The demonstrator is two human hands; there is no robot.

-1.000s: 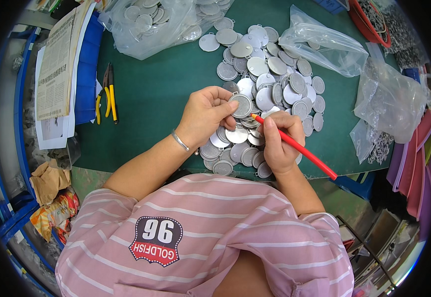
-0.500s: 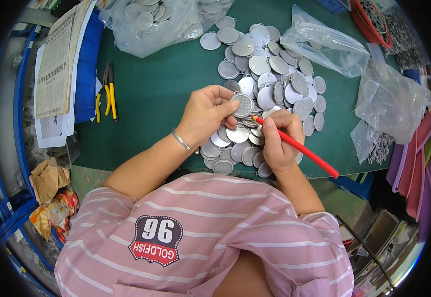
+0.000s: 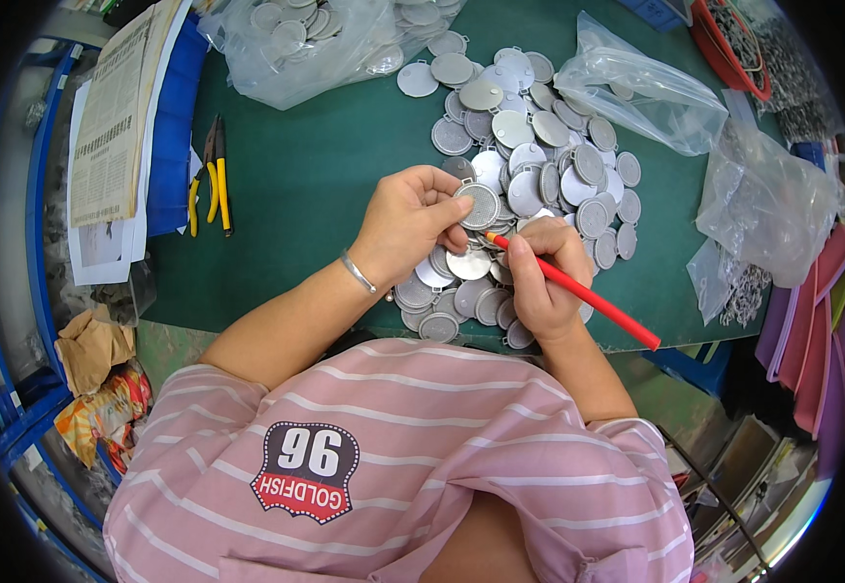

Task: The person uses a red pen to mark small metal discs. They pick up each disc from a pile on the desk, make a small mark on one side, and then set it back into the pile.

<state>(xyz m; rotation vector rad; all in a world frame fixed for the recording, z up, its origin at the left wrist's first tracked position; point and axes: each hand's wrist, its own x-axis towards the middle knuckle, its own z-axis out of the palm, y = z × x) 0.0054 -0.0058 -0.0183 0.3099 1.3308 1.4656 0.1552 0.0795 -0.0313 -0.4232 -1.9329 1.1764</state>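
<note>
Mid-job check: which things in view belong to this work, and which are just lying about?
Part of the work:
round metal disc, in the left hand
red pencil, in the right hand
pile of similar discs

Apparently just lying about:
yellow-handled pliers
newspaper
crumpled brown paper

Bright, fairly even light falls on the green tabletop [image 3: 296, 165], leaving soft shadows among the metal discs [image 3: 512, 128], some with pale glare. White highlights streak a clear plastic bag [image 3: 636, 83]. The centre looks crisp; toward the rim, blue shelving [image 3: 37, 204] bows, detail softens, and the corners sink to black
</note>
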